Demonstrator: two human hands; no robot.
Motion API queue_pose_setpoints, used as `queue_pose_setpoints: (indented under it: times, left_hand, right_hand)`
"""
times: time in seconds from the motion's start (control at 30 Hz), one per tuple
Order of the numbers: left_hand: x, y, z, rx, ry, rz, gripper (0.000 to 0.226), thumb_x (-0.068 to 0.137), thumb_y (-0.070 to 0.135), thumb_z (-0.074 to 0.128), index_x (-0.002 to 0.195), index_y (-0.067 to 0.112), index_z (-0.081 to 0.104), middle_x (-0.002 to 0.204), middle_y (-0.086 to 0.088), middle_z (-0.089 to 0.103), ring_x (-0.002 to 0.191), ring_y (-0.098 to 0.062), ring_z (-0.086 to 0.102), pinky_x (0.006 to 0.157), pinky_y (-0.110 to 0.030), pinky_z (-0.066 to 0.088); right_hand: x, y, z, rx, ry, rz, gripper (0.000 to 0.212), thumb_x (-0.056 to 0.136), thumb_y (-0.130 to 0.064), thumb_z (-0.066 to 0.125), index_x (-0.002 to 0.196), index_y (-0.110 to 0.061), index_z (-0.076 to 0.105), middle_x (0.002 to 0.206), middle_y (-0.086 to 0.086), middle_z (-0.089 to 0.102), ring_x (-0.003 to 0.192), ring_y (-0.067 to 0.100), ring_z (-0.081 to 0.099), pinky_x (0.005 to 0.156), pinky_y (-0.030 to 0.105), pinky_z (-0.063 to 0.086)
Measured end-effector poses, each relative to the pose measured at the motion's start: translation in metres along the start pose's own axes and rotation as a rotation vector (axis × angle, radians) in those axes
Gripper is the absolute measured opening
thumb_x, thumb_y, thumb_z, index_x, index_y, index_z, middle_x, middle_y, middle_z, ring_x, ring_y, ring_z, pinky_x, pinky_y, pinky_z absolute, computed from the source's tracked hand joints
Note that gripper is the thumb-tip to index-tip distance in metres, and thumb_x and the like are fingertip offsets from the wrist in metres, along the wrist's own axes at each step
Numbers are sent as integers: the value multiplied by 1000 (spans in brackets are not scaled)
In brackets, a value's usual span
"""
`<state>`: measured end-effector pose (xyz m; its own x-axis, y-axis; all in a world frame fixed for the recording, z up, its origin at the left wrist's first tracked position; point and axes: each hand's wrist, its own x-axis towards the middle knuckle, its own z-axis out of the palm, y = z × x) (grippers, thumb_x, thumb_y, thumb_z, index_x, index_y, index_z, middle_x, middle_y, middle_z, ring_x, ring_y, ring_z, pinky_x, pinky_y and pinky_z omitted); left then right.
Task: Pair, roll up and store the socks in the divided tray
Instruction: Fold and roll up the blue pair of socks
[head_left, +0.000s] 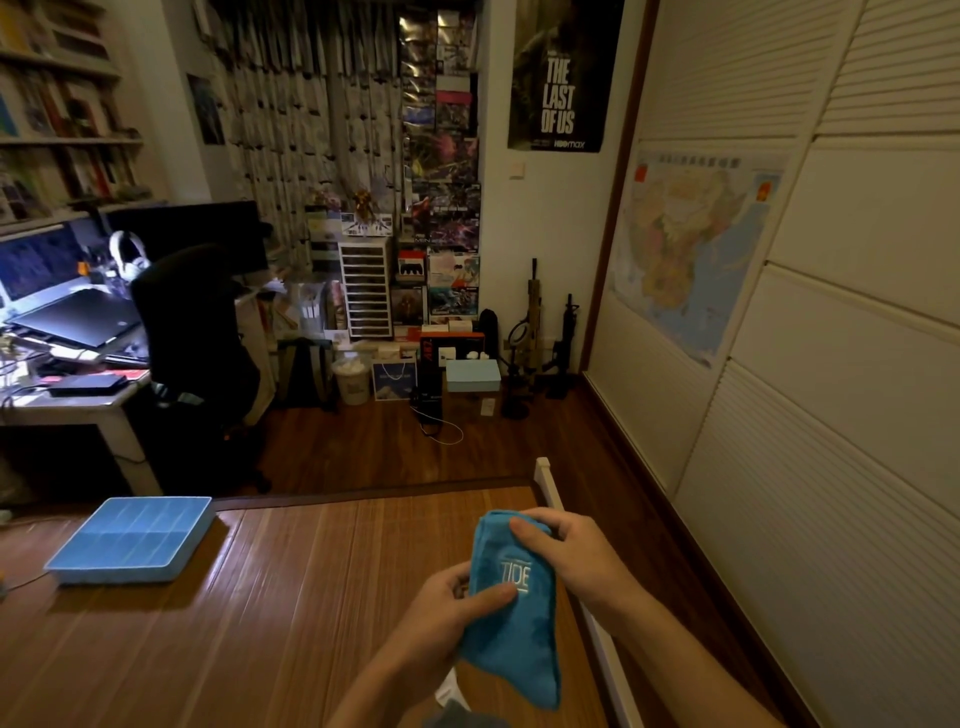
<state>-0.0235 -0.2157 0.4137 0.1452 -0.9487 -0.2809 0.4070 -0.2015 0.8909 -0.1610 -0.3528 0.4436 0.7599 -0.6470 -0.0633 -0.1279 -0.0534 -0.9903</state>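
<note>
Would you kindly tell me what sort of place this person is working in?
Probably a bedroom that doubles as a study: a desk with a lit screen, bookshelves, and louvred wardrobe doors.

Brown bamboo mat (311, 597), with the blue divided tray (114, 576) resting flat near its far-left corner

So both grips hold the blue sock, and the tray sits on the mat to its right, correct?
Not quite. The head view shows the left grip and right grip holding the sock, but the tray sits on the mat to its left, not its right.
</note>
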Motion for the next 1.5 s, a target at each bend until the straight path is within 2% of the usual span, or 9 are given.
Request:
queue_pose_setpoints:
  times: [0.3,0.53,0.77,0.9,1.0,1.17,1.27,1.37,1.5]
  left_hand:
    - [-4,-4,1,44,-93,1,58,82,6,83,134,2,58,128,-20,70,120,-37,67,97,-44,58]
    - [-7,-1,2,-40,-58,-15,57,85,15,80,136,3,57,128,-20,69,120,-38,66,93,-46,59]
    - [2,-3,-4,-373,221,164,55,80,5,78,131,5,59,117,-19,74,105,-37,73,74,-47,62]
    - [8,-4,-5,-619,352,272,55,77,0,71,130,9,60,122,-19,72,106,-36,73,71,-45,64]
    - [3,-1,-6,-622,321,302,48,79,2,68,126,9,64,121,-20,72,104,-34,74,73,-45,65]
    - [0,1,-15,-472,246,260,50,84,6,67,133,5,60,128,-24,66,114,-37,69,79,-45,63]
    - [-1,-1,-20,-393,198,185,51,84,2,69,134,1,58,135,-29,60,115,-41,67,79,-44,63]
    - [-8,-1,-25,-316,48,73,78,67,1,85,138,0,54,135,-29,60,116,-44,66,85,-50,61]
    - [-12,6,-22,-103,-213,16,83,77,43,85,145,8,52,135,-22,60,117,-36,63,96,-46,53]
  right_hand:
    - [3,-2,-1,121,74,23,28,92,-31,70,117,-18,71,108,7,76,98,23,74,81,35,61]
    - [0,-6,-4,89,-18,1,36,88,-38,71,120,-22,69,112,4,74,102,21,73,82,32,60]
    - [-5,-4,1,40,-36,120,53,90,-59,48,128,-24,61,111,5,73,100,17,73,83,31,60]
    - [-11,1,2,29,-141,132,39,94,-43,64,122,-16,62,109,5,76,98,23,74,81,31,61]
    - [-11,0,1,62,-10,22,29,93,-23,68,121,-18,64,112,3,74,101,19,73,85,34,61]
    - [-6,-15,-2,194,162,-45,25,98,-18,59,123,-16,61,115,6,73,104,21,73,89,46,61]
    - [-7,-24,-5,202,202,-84,23,99,-19,58,122,-16,62,113,6,74,100,19,74,80,37,62]
    - [-5,-30,-5,103,189,-94,19,100,-23,58,117,-20,65,111,7,73,95,17,74,76,31,62]
    - [-4,-37,-7,-94,-17,-20,22,98,-35,61,118,-27,68,108,-2,72,95,13,73,75,27,60]
